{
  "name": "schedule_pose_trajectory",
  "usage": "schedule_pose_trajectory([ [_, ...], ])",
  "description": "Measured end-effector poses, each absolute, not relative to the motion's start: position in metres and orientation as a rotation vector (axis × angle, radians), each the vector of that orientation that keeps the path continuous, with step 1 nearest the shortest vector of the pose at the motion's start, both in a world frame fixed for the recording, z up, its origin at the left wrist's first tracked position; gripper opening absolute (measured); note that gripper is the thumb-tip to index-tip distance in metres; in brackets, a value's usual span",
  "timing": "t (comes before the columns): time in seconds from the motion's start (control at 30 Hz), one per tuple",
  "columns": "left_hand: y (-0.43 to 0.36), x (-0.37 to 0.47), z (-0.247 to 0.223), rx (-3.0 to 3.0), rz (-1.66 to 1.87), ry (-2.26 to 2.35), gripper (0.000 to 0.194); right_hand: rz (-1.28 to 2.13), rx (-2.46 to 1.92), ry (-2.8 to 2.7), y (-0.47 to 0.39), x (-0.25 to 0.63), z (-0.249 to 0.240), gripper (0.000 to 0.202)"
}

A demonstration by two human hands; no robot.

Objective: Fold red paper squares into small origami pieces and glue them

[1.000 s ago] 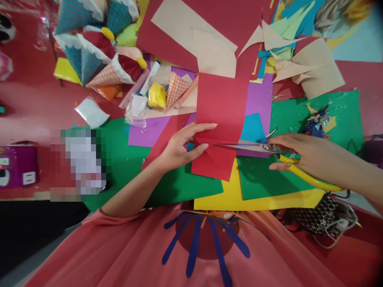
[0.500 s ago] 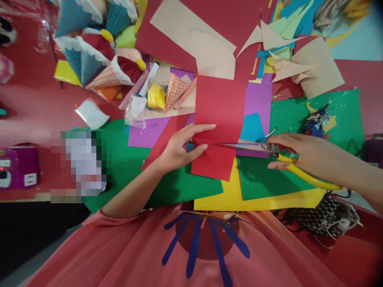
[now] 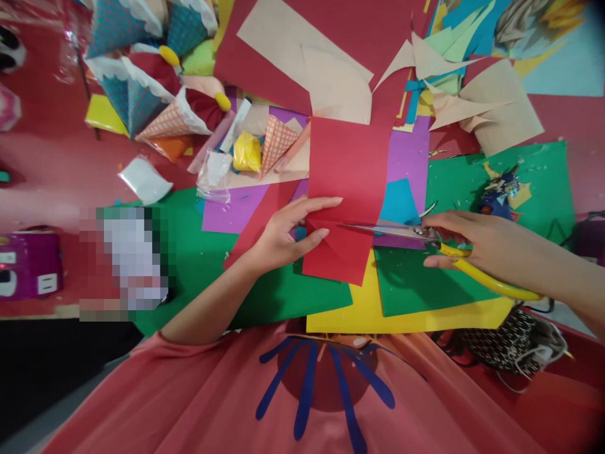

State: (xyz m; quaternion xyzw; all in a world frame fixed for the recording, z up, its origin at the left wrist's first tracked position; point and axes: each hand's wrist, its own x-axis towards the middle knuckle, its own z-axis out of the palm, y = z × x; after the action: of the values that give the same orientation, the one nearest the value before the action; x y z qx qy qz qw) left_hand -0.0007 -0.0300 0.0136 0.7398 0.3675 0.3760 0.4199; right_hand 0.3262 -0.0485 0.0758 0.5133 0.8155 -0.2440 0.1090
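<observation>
A red paper sheet [image 3: 350,157] lies in front of me, with a slit running in from its right edge. My left hand [image 3: 288,233] is at the sheet's left edge, the edge between its thumb and fingers. In my right hand [image 3: 477,243] are scissors [image 3: 416,231] with yellow handles. Their blades point left and lie along the slit, nearly closed, the tips near the middle of the sheet. A blue paper piece [image 3: 397,200] shows beside the sheet, just above the blades.
Green sheets [image 3: 425,290] and a yellow sheet [image 3: 331,320] lie beneath. Beige paper offcuts [image 3: 510,113] are at the upper right. Fabric cones [image 3: 127,94] stand at the upper left. A clear bag with a yellow lump [image 3: 246,151] and a white packet [image 3: 145,179] lie at the left.
</observation>
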Motion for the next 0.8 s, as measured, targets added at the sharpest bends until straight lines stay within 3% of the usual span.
schedule_pose_trajectory([
  [0.8,-0.03,0.0001,0.0147,1.89,0.947,0.922,0.042,-0.732,1.5,2.381,-0.0491,0.3237,0.0763,0.078],
])
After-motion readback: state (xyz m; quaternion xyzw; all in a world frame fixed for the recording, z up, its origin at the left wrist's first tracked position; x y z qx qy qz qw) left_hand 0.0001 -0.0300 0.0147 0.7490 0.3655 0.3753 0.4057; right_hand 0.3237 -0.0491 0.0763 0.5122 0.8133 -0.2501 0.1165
